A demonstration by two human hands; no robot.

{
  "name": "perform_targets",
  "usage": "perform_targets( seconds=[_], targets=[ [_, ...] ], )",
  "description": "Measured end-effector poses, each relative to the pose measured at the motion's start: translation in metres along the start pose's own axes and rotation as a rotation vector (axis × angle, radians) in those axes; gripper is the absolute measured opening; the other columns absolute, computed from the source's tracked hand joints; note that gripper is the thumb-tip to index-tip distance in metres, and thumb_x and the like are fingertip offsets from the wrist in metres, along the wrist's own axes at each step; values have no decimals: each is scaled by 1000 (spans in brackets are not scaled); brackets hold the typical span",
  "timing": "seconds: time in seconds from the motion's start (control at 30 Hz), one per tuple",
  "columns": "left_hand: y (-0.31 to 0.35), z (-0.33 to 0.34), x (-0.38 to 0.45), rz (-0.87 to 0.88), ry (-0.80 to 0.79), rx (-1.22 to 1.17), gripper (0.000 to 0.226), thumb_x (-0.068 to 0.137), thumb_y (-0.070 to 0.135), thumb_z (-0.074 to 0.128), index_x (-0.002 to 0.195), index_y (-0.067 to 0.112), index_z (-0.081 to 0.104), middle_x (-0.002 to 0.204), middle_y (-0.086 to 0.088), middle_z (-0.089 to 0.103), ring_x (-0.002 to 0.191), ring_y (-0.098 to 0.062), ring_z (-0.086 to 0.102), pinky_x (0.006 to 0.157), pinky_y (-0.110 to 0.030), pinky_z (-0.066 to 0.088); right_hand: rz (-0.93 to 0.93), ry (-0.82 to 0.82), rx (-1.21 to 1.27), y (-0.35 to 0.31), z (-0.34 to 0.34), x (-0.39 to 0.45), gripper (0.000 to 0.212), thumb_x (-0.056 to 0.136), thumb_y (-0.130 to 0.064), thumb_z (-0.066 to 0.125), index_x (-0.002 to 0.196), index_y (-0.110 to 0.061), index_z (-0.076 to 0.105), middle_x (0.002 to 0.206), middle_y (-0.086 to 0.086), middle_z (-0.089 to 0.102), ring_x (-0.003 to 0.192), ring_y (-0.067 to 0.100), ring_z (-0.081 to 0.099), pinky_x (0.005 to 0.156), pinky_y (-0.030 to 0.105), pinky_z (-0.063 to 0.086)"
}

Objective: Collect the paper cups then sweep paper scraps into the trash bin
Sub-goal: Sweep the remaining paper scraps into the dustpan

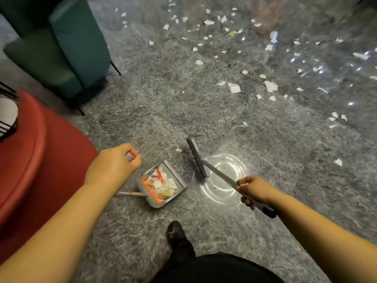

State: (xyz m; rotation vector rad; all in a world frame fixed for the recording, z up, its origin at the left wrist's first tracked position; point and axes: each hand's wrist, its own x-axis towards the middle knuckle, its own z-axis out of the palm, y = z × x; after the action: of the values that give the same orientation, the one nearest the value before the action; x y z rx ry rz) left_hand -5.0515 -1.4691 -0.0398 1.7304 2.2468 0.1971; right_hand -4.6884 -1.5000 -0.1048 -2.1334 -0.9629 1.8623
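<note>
My left hand [114,164] grips the top of the dustpan handle. The grey dustpan [163,183] with an orange comb sits on the grey floor below it, holding white scraps and a red wrapper. My right hand [254,190] grips the broom's metal handle. The grey broom head [197,158] rests on the floor just right of the dustpan. One small scrap [179,149] lies just left of the broom head. Several white paper scraps [234,87] are scattered over the floor farther ahead and to the right. No paper cups or trash bin are in view.
A red round seat [40,160] stands at the left. Teal armchairs [77,43] stand at the upper left. A black wire object [8,113] sits at the left edge. My black shoe [175,231] is on the floor below the dustpan. A bright light glare [222,178] marks the glossy floor.
</note>
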Motion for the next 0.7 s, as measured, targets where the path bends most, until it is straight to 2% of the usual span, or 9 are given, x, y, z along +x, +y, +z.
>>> perform_targets(
  seconds=[0.13, 0.33, 0.47, 0.53, 0.7],
  targets=[
    [-37, -6, 25, -49, -15, -19, 22, 80, 51, 65, 73, 33, 56, 71, 1, 62, 69, -26, 52, 62, -31, 40, -18, 10, -38, -35, 27, 18, 9, 94, -3, 51, 95, -12, 52, 63, 14, 49, 35, 15, 44, 38, 21, 33],
    [-73, -4, 52, -114, -42, -81, 21, 81, 50, 66, 74, 33, 57, 78, -1, 66, 72, -27, 56, 64, -32, 43, -33, 39, -71, -70, 50, 48, 20, 94, -4, 52, 112, -11, 48, 61, 13, 51, 31, 15, 44, 35, 19, 33],
    [-82, 3, 71, -148, -84, -99, 22, 83, 49, 66, 73, 31, 56, 79, -2, 66, 72, -26, 54, 64, -31, 42, -39, 33, -140, -98, 52, 79, 7, 93, -3, 51, 96, -10, 51, 59, 13, 49, 33, 17, 43, 36, 20, 33],
    [-87, 2, 81, -168, -92, -103, 24, 82, 50, 66, 71, 32, 54, 80, -2, 66, 71, -26, 53, 64, -31, 41, -29, 40, -186, -113, 53, 97, 11, 92, -2, 51, 84, -10, 50, 57, 13, 49, 31, 18, 43, 36, 20, 33],
    [-93, 0, 92, -209, -76, -66, 22, 83, 49, 64, 73, 34, 52, 79, -3, 64, 68, -25, 49, 61, -30, 39, -27, 13, -332, -148, 62, 140, 11, 89, 0, 46, 83, 3, 55, 47, 14, 50, 39, 21, 44, 39, 22, 34]
  ],
)
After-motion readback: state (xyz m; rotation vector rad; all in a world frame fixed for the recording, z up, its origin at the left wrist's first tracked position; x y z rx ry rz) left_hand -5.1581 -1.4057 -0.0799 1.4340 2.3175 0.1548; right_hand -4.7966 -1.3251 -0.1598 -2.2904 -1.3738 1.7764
